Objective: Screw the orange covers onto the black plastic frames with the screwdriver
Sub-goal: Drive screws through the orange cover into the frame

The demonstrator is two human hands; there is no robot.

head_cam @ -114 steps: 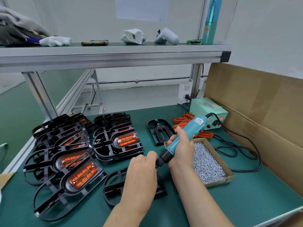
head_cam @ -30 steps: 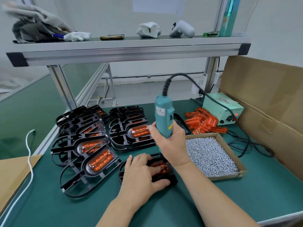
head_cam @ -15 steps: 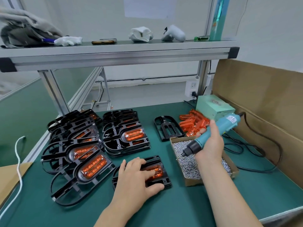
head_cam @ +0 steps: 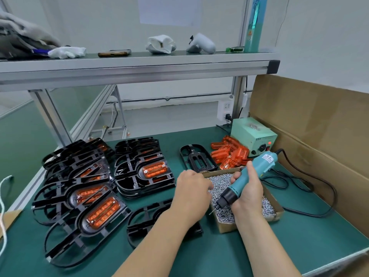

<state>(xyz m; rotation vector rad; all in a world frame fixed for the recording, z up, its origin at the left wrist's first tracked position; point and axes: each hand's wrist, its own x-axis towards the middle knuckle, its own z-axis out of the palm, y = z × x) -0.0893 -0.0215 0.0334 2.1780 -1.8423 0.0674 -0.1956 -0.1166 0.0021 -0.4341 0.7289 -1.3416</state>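
Right of centre, right hand wrapped round teal electric screwdriver, over shallow cardboard tray of silver screws, left hand at its left rim, grip hidden.

Two hands are in view: the left hand and the right hand. There is one screwdriver and one green control box. One cardboard box holds screws too numerous to count. One pile of loose orange covers lies on the desk; its count cannot be told. One bare frame lies alone, and one near frame lies partly under the left forearm. Covered frames form two overlapping groups, the left group and the middle group; three fitted covers show clearly.
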